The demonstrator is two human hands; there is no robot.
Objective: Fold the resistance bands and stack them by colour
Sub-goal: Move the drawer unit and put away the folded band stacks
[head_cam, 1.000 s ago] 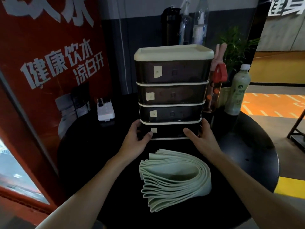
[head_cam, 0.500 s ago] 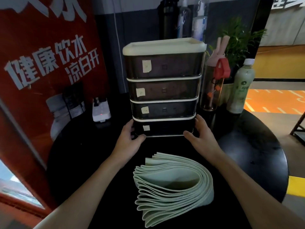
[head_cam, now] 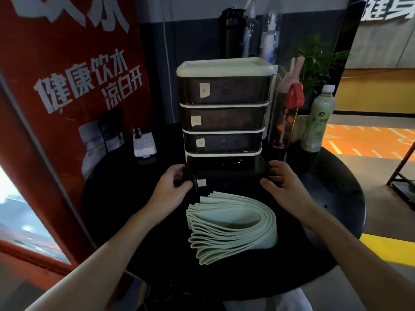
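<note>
Item: bottom drawer (head_cam: pixel 226 171), part-way out of the drawer unit (head_cam: pixel 224 104); left hand (head_cam: pixel 170 187) and right hand (head_cam: pixel 283 185) each grip a front corner.
Item: folded green bands (head_cam: pixel 231 223), on the table (head_cam: pixel 325 198) just behind both hands, between the wrists.
Step, judged: opening storage.
Next: release the drawer, lift the stack in.

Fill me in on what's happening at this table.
A person is working at a round black table. Their left hand and right hand each grip a front corner of the dark bottom drawer of a four-tier dark plastic drawer unit with cream trim. That drawer sits partway out. A pile of pale green folded resistance bands lies on the table just in front of it, between the forearms, with neither hand touching it.
</note>
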